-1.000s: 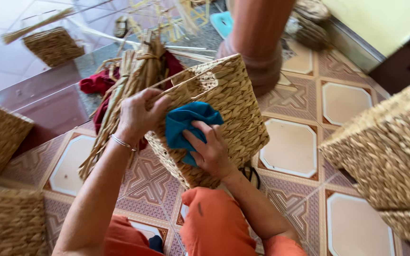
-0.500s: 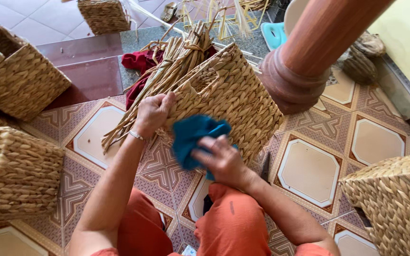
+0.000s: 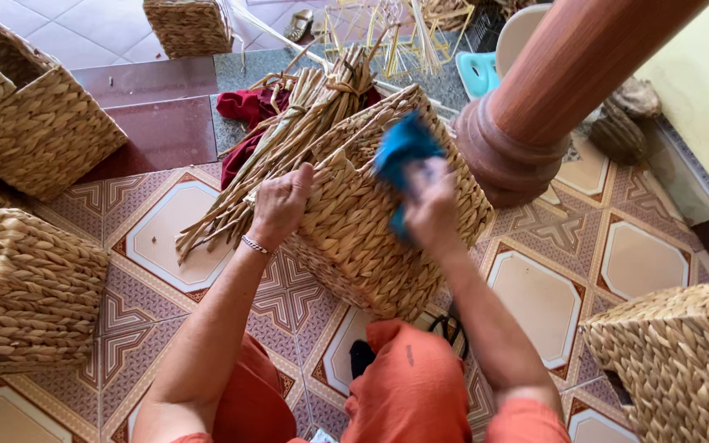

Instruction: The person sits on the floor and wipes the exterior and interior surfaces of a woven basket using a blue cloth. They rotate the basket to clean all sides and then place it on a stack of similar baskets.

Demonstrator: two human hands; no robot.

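A square woven straw basket [image 3: 354,230] lies tipped on its side on the tiled floor in front of my knees. My left hand [image 3: 282,203] grips its left edge and holds it steady. My right hand [image 3: 430,212], blurred by motion, presses a blue cloth [image 3: 402,152] against the basket's upper side. A bundle of dry straw stalks [image 3: 289,148] lies just behind the basket, over a dark red cloth [image 3: 244,111].
More woven baskets stand at the left [image 3: 34,123], lower left [image 3: 26,287], top [image 3: 189,25] and lower right [image 3: 674,361]. A thick brown pillar [image 3: 560,90] rises close to the right of the basket. A light blue stool [image 3: 476,74] stands behind.
My right hand has swept the blue cloth up the basket's side toward its far edge. The left hand keeps its grip on the basket.
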